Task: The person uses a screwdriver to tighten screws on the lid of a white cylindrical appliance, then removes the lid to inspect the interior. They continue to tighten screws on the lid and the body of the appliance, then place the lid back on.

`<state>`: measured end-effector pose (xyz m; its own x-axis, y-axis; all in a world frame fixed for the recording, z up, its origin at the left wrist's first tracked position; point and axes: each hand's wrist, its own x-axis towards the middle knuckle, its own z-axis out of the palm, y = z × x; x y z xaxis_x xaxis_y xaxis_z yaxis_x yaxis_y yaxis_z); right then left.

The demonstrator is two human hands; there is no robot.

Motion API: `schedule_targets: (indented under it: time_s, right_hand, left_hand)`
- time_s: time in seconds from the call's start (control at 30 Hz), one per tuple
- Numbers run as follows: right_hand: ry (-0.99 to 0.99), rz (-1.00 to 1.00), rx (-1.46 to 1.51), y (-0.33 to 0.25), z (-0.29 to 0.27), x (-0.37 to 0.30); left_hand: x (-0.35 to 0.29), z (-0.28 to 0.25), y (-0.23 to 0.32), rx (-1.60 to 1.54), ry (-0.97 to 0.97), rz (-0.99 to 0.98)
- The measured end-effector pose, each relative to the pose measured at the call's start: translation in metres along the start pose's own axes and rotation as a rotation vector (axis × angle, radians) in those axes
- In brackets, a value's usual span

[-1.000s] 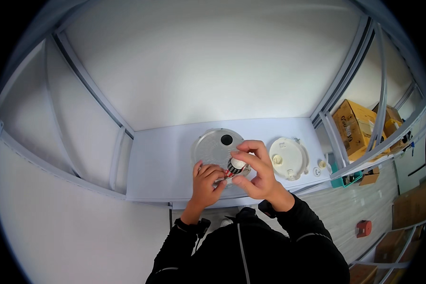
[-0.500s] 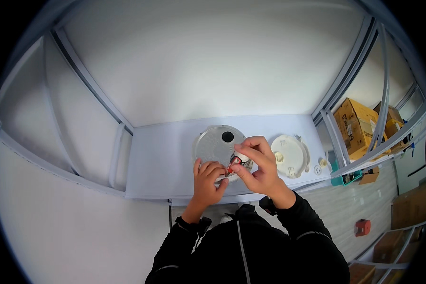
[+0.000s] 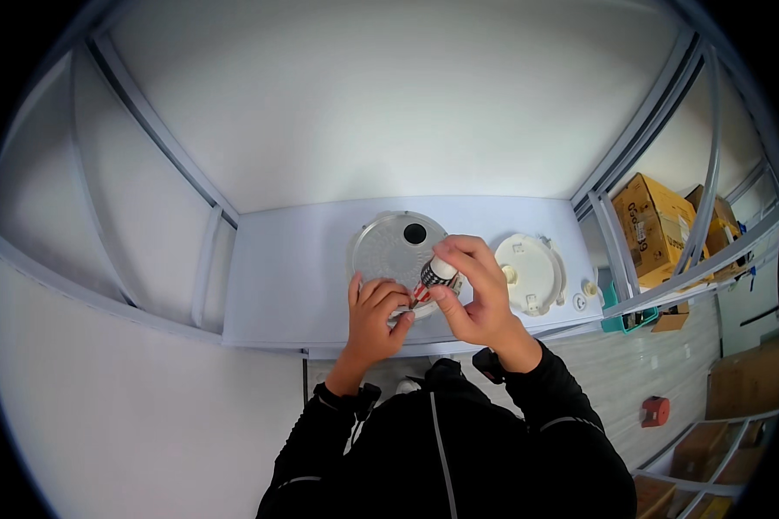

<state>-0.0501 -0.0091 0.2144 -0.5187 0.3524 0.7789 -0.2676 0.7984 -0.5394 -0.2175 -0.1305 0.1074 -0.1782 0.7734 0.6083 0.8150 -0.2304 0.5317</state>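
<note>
A round grey metallic disc [image 3: 381,246] with a black circle [image 3: 415,233] on its far part lies on the white table. At its near rim, my left hand [image 3: 375,318] has its fingers bent over the top and its thumb at the edge, gripping the disc. My right hand [image 3: 483,298] is closed around a short screwdriver-like tool [image 3: 437,272] with a white end, a black-patterned middle and a red front. The tool tilts down toward the rim, its tip beside my left fingertips. What lies under the tip is too small to tell.
Right of the disc lies a round white plastic housing [image 3: 535,270]. Small round parts [image 3: 580,302] sit near the right end of the white table [image 3: 277,277]. Cardboard boxes [image 3: 653,227], a teal bin [image 3: 619,322] and a red stool [image 3: 655,412] stand off to the right.
The right hand has turned the tool, so its patterned middle and white end now show more. The left hand stays at the rim. The whole view has shifted slightly.
</note>
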Motion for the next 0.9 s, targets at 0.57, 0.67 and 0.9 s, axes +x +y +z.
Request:
schedule_targets:
  time_s: [0.57, 0.67, 0.9]
  right_hand:
    - [0.032, -0.015, 0.013, 0.003, 0.002, 0.004]
    - [0.032, -0.025, 0.037, 0.001, 0.002, 0.007]
    - [-0.006, -0.044, 0.056, 0.007, 0.001, -0.003]
  left_hand:
    - [0.001, 0.001, 0.005, 0.01, -0.003, -0.024]
    - [0.001, 0.001, 0.006, 0.015, -0.009, -0.03]
    - [0.001, 0.003, 0.009, 0.062, 0.016, -0.021]
